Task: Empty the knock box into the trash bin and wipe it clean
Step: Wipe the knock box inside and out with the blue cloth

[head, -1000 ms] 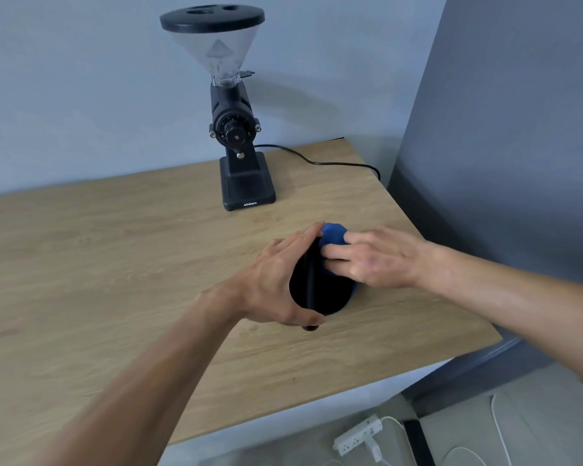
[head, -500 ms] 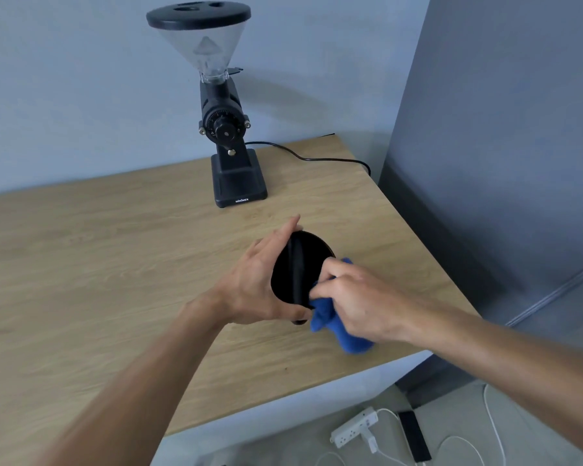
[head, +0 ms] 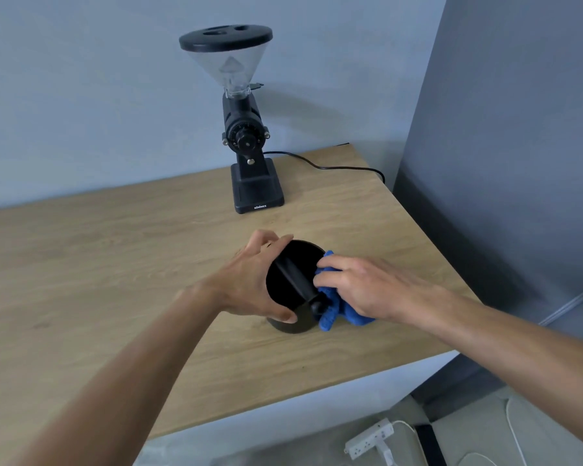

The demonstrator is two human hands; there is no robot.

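Note:
A round black knock box [head: 292, 280] with a black bar across its mouth stands on the wooden table [head: 115, 264], tilted so its opening faces me. My left hand [head: 249, 280] grips its left rim and side. My right hand [head: 367, 290] presses a blue cloth [head: 334, 307] against the box's right rim and outer wall. Part of the cloth hangs down beside the box. No trash bin is in view.
A black coffee grinder [head: 246, 146] with a clear hopper stands at the back of the table, its cable [head: 334, 168] running off the right edge. A grey wall panel [head: 502, 163] rises at the right. A white power strip [head: 371, 442] lies on the floor below.
My right hand with the blue cloth has moved from the box's front lower edge up along its right rim. The left hand keeps its grip on the box.

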